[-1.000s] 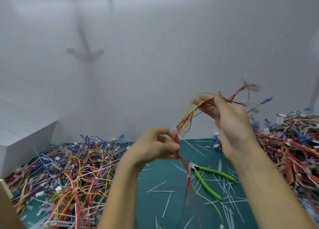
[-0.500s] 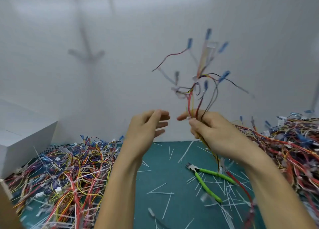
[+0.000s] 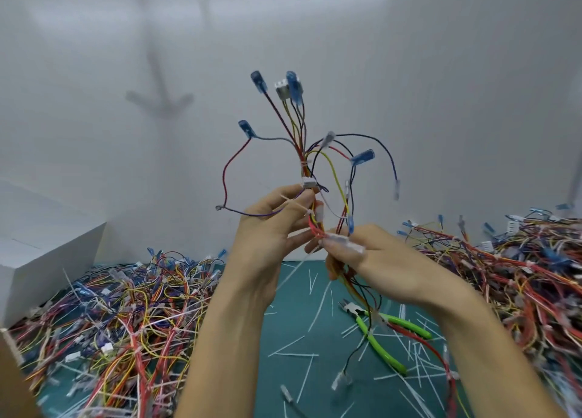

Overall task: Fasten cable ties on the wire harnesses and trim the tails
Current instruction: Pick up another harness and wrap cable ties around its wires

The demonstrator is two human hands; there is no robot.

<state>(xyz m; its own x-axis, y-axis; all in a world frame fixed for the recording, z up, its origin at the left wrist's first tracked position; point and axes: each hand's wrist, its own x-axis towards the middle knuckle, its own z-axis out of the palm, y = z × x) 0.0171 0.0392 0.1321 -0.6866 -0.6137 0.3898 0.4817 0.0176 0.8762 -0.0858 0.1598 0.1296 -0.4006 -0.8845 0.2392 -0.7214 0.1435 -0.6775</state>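
A wire harness (image 3: pixel 302 140) of red, yellow, black and blue wires stands upright in front of me, its blue terminals and white connectors fanned out above my hands. My left hand (image 3: pixel 271 228) pinches the bundle near a white cable tie (image 3: pixel 299 208) wrapped round it. My right hand (image 3: pixel 371 260) grips the lower part of the same bundle, and loose wire ends hang below it toward the mat. Green-handled cutters (image 3: pixel 381 335) lie on the teal mat (image 3: pixel 283 323) under my right wrist.
A heap of harnesses (image 3: pixel 119 317) covers the left of the mat and another heap (image 3: pixel 510 273) the right. Several cut white tie tails (image 3: pixel 302 354) litter the mat. A white box (image 3: pixel 44 247) stands at the far left, a white wall behind.
The harness has been raised upright and its ends have stopped swinging. My left hand, open half a second ago, now pinches the bundle at the cable tie. My right hand has shifted lower.
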